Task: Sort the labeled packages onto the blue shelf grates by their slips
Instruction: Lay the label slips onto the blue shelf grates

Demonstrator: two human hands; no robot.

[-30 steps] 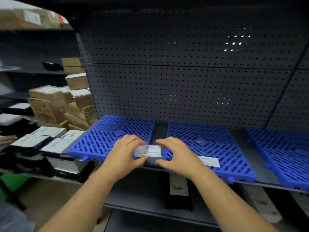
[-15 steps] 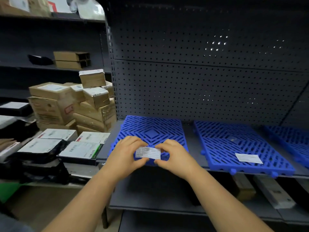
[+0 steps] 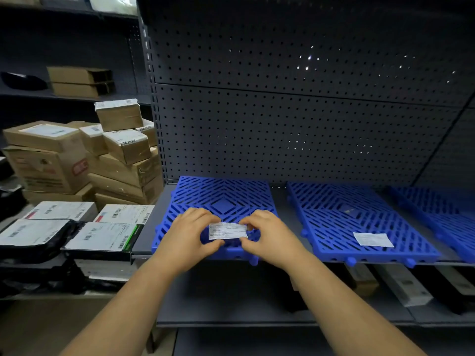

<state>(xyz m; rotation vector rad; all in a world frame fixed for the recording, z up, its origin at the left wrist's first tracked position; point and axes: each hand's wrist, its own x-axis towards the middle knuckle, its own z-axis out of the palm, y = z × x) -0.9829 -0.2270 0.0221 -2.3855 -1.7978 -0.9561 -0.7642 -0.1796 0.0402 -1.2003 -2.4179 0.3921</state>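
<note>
A small white paper slip is pinched at its two ends between my left hand and my right hand, just above the front part of the left blue shelf grate. A second white slip lies flat near the front of the middle blue grate. A third blue grate shows at the right edge. Labeled packages lie on the neighbouring shelf to the left: black flat packs with white labels and stacked brown boxes.
A dark pegboard wall backs the shelf. Below the grates a lower shelf holds long boxes at the right. More cardboard boxes sit on an upper left shelf.
The view has swung left, so the grates sit further right in the frame. Both hands have carried the slip from the gap between two grates to over the left grate.
</note>
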